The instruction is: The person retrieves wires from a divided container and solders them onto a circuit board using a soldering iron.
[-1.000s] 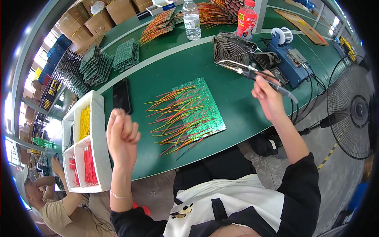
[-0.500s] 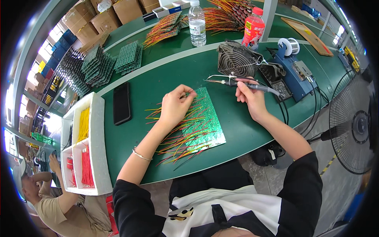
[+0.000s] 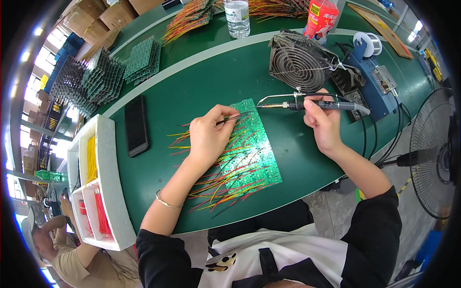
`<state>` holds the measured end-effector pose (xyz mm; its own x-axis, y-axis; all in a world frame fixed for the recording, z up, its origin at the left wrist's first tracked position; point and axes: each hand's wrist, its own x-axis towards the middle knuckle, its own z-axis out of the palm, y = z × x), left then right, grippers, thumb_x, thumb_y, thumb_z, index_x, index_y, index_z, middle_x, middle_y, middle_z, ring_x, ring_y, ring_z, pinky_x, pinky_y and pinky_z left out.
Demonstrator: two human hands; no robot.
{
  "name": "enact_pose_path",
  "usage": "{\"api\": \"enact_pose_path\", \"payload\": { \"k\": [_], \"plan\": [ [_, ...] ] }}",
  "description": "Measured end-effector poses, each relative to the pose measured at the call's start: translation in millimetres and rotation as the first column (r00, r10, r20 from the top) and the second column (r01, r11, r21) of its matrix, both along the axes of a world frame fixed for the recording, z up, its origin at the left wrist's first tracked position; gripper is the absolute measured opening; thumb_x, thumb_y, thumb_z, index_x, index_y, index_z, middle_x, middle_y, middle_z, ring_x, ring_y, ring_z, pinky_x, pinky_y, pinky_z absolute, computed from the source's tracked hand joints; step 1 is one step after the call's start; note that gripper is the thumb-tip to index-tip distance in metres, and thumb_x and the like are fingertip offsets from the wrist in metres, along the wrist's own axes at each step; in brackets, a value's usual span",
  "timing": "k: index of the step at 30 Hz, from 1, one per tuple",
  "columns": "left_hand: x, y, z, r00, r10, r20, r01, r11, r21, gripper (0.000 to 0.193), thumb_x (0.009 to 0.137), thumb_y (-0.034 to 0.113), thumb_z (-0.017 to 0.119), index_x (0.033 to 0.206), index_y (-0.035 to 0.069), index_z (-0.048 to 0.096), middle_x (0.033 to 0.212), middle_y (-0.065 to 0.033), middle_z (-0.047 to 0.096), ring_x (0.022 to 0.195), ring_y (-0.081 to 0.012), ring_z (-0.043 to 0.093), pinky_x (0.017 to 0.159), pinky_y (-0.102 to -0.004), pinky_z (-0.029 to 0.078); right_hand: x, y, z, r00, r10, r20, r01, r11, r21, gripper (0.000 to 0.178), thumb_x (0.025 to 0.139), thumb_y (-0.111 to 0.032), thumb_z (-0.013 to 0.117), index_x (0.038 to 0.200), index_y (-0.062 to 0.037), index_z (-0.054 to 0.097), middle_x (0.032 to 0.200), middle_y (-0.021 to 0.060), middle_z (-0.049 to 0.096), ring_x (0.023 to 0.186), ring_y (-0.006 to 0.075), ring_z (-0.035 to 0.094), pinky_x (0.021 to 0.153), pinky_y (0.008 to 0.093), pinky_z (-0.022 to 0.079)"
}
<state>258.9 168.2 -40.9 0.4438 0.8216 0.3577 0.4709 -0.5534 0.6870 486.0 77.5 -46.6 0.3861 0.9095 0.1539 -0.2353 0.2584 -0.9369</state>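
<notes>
A green circuit board panel point(image 3: 263, 156) lies on the bench, with rows of red, yellow and black wires point(image 3: 211, 185) sticking out over its left side. My left hand point(image 3: 210, 132) is over the board's upper left edge, its thumb and fingers pinching a thin black wire point(image 3: 246, 114) that reaches over the board's top rows. In my right hand point(image 3: 324, 120) is a soldering iron point(image 3: 314, 105), gripped like a pen and pointing left. A thin bent metal solder-feed tube point(image 3: 266, 98) runs along it. The iron's tip is at the board's upper right corner; whether it touches cannot be made out.
A white foam box point(image 3: 122, 211) of yellow and red wires and a black phone point(image 3: 136, 126) lie left. A fan unit point(image 3: 300, 67), a blue solder feeder point(image 3: 377, 81) and bottles point(image 3: 237, 21) stand beyond. Board stacks point(image 3: 144, 60) sit far left; a person point(image 3: 79, 259) works at lower left.
The soldering iron's tip has come to the board's upper corner. A black wire now shows in my left hand's pinch. The whole view has shifted slightly.
</notes>
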Motion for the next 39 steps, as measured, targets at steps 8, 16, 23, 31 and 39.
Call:
{"api": "enact_pose_path", "payload": {
  "k": [8,16,23,31,39],
  "plan": [
    [-1.3,0.8,-2.1,1.000,-0.013,0.014,0.013,0.998,0.054,0.006,0.074,0.009,0.065,0.078,0.006,0.062,0.045,-0.0026,0.043,0.037,-0.0138,0.039,0.041,-0.0263,0.032,-3.2,-1.6,-2.1,0.999,0.035,0.029,-0.036,0.999,0.033,0.013,0.083,-0.009,0.060,0.084,-0.0046,0.049,0.063,-0.0026,0.043,0.049,0.0026,0.034,0.043,0.0192,0.025],
    [-1.1,-0.9,-2.3,0.999,-0.031,0.031,0.030,0.999,0.036,0.007,0.077,0.004,0.064,0.083,0.000,0.062,0.047,0.0014,0.037,0.046,-0.0028,0.028,0.045,-0.0189,0.026,-4.5,-2.5,-1.2,0.997,0.032,0.067,-0.037,0.997,0.066,0.012,0.083,-0.009,0.060,0.084,-0.0040,0.049,0.062,-0.0024,0.043,0.048,0.0029,0.035,0.043,0.0195,0.027],
    [-0.5,-1.6,-1.6,0.998,-0.031,0.055,0.029,0.999,0.043,0.007,0.077,0.004,0.064,0.083,0.000,0.062,0.047,0.0014,0.037,0.045,-0.0029,0.028,0.044,-0.0191,0.025,-4.3,-3.0,-2.5,0.996,0.030,0.085,-0.037,0.996,0.086,0.013,0.083,-0.010,0.061,0.085,-0.0032,0.051,0.063,-0.0021,0.045,0.050,0.0030,0.037,0.043,0.0191,0.028],
    [-2.0,0.0,-3.3,1.000,-0.013,0.019,0.011,0.998,0.058,0.007,0.073,0.008,0.065,0.080,0.006,0.063,0.047,-0.0037,0.045,0.038,-0.0139,0.039,0.041,-0.0260,0.033,-6.4,-3.1,-1.8,0.994,0.029,0.109,-0.037,0.997,0.068,0.013,0.083,-0.011,0.062,0.083,-0.0029,0.052,0.064,-0.0018,0.046,0.051,0.0031,0.039,0.045,0.0183,0.030],
    [-1.5,0.2,-3.2,1.000,-0.019,0.016,0.018,0.998,0.061,0.007,0.073,0.008,0.065,0.079,0.006,0.063,0.047,-0.0041,0.046,0.038,-0.0145,0.041,0.042,-0.0265,0.034,-5.6,-3.7,-1.7,0.990,0.039,0.135,-0.047,0.997,0.054,0.013,0.082,-0.011,0.063,0.083,-0.0026,0.053,0.067,-0.0015,0.047,0.053,0.0031,0.040,0.046,0.0182,0.031]
  ]
}}
